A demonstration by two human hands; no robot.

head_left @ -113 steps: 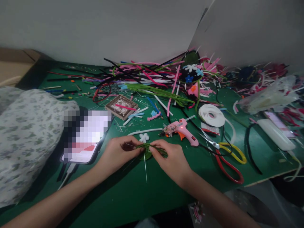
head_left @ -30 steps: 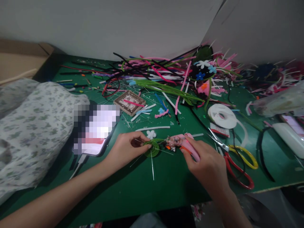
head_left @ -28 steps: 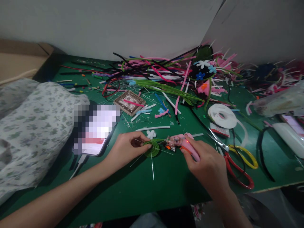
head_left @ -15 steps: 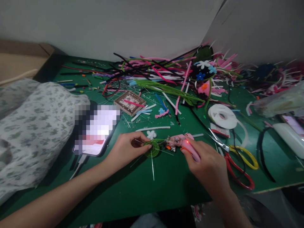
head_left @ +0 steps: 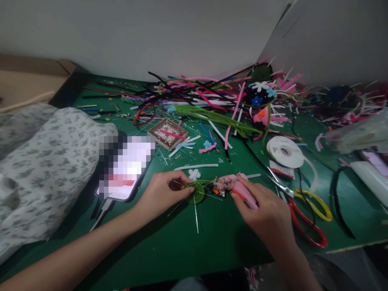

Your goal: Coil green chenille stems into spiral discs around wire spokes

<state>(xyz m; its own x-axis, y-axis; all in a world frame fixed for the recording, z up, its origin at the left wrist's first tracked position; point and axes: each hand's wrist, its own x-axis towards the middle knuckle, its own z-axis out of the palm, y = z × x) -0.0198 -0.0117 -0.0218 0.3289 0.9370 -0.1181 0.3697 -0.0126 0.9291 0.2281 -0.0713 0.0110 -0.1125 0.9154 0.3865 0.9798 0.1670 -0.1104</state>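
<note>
One flat green pipe-cleaner coil (head_left: 197, 195) sits near the middle of my head view, over the green tabletop (head_left: 169, 250), its upper-left edge pinched by the left hand (head_left: 163, 188); thin wires (head_left: 197, 218) stick out from it. The right hand (head_left: 268, 210) is wrapped around a pink hot-glue gun (head_left: 245, 192), its nozzle aimed at the coil; I can't tell whether it touches. A white flower (head_left: 194, 174) lies just beyond the coil, scissors (head_left: 290, 192) beside the right hand.

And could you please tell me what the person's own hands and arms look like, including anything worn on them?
The left hand and right hand are ungloved, with slim fingers. The left forearm and right forearm show no sleeve, and I can see no watch, bracelet or ring.
</note>
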